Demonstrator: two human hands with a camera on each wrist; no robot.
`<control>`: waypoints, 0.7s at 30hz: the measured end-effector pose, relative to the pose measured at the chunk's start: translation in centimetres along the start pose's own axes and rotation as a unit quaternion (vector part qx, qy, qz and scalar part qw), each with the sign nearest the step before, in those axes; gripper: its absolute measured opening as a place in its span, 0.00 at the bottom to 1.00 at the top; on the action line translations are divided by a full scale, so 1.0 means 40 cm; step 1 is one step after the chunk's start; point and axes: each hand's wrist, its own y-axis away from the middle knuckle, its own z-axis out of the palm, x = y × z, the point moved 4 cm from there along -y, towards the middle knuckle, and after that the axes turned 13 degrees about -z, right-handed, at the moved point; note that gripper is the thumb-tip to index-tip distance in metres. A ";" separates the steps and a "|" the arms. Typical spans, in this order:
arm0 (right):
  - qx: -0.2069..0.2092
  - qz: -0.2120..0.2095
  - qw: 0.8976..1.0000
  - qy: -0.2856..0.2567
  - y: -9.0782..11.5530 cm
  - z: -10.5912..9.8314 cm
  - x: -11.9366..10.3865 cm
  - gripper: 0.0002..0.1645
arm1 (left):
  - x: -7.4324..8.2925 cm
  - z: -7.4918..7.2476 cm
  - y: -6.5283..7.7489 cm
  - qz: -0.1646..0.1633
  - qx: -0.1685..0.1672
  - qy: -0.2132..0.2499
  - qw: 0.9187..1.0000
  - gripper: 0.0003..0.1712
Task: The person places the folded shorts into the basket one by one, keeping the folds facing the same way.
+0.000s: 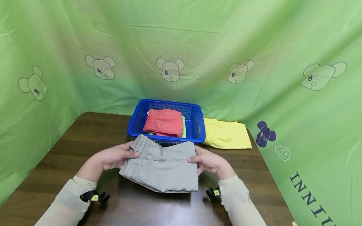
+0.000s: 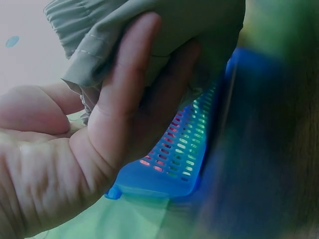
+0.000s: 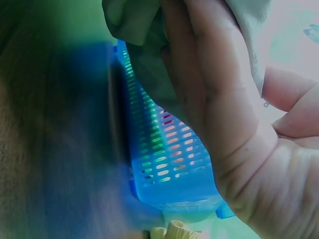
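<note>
Folded grey shorts (image 1: 167,169) with a gathered elastic waistband are held up between both hands, in front of the blue basket (image 1: 167,139). My left hand (image 1: 114,157) grips the waistband end, thumb on top and fingers underneath, as the left wrist view shows. At the other end my right hand (image 1: 209,160) pinches the shorts' edge, its fingers (image 3: 219,64) under the cloth. Folded red shorts (image 1: 165,122) lie inside the basket on top of a bright green garment (image 1: 184,127), mostly hidden beneath them.
To the right of the basket, folded yellow shorts (image 1: 227,133) lie on the brown wooden table (image 1: 85,135). A green curtain (image 1: 203,40) with printed bear heads hangs behind and at both sides. The basket stands near the table's back edge.
</note>
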 end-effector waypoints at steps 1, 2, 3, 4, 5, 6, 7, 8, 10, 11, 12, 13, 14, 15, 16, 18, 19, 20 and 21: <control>0.000 -0.002 1.000 -0.001 0.001 0.001 -0.002 0.27 | 0.001 0.000 0.001 0.000 -0.001 0.000 1.000 0.44; -0.001 -0.003 1.000 -0.001 0.001 0.003 -0.005 0.26 | 0.003 0.001 0.003 0.000 -0.003 0.000 1.000 0.44; -0.001 -0.006 1.000 -0.001 0.002 0.004 -0.008 0.26 | 0.005 0.001 0.005 0.001 -0.005 0.000 1.000 0.44; -0.001 -0.007 1.000 -0.002 0.003 0.005 -0.011 0.26 | 0.007 0.002 0.007 0.003 -0.006 0.000 1.000 0.44; 0.001 -0.009 1.000 -0.004 0.004 0.006 -0.014 0.26 | 0.009 0.003 0.009 0.005 -0.007 -0.001 1.000 0.44; 0.004 -0.012 1.000 -0.004 0.004 0.006 -0.017 0.27 | 0.012 0.004 0.012 0.007 -0.006 -0.002 1.000 0.44; 0.005 -0.015 1.000 -0.003 0.005 0.007 -0.021 0.27 | 0.014 0.004 0.014 0.009 -0.006 -0.003 1.000 0.44; 0.007 -0.018 1.000 -0.004 0.006 0.007 -0.024 0.27 | 0.017 0.004 0.017 0.011 -0.005 -0.003 1.000 0.44; 0.012 -0.022 1.000 -0.004 0.008 0.007 -0.030 0.28 | 0.022 0.005 0.023 0.014 -0.004 -0.004 1.000 0.45; 0.013 -0.024 1.000 -0.003 0.009 0.007 -0.034 0.28 | 0.025 0.006 0.025 0.015 -0.004 -0.004 1.000 0.45; 0.013 -0.028 1.000 0.001 0.011 0.007 -0.037 0.28 | 0.028 0.007 0.028 0.016 -0.004 -0.004 1.000 0.45; 0.014 -0.030 0.999 0.002 0.011 0.007 -0.039 0.28 | 0.030 0.009 0.030 0.017 -0.005 -0.003 1.000 0.45; 0.016 -0.031 0.999 0.003 0.012 0.006 -0.041 0.28 | 0.032 0.009 0.032 0.019 -0.005 -0.004 1.000 0.45; 0.018 -0.032 0.999 0.005 0.013 0.006 -0.043 0.28 | 0.034 0.010 0.034 0.020 -0.005 -0.004 1.000 0.45; 0.020 -0.033 0.999 0.006 0.014 0.005 -0.044 0.29 | 0.035 0.010 0.036 0.020 -0.004 -0.002 1.000 0.45; 0.023 -0.036 0.999 0.008 0.015 0.004 -0.046 0.29 | 0.037 0.010 0.039 0.020 -0.003 0.002 1.000 0.44; 0.025 -0.037 0.999 0.008 0.016 0.004 -0.048 0.29 | 0.038 0.010 0.040 0.020 -0.002 0.004 1.000 0.44; 0.026 -0.039 0.999 0.009 0.017 0.004 -0.049 0.29 | 0.038 0.010 0.041 0.020 -0.002 0.007 1.000 0.44; 0.027 -0.040 0.999 0.009 0.018 0.004 -0.051 0.28 | 0.039 0.010 0.041 0.020 -0.002 0.009 1.000 0.43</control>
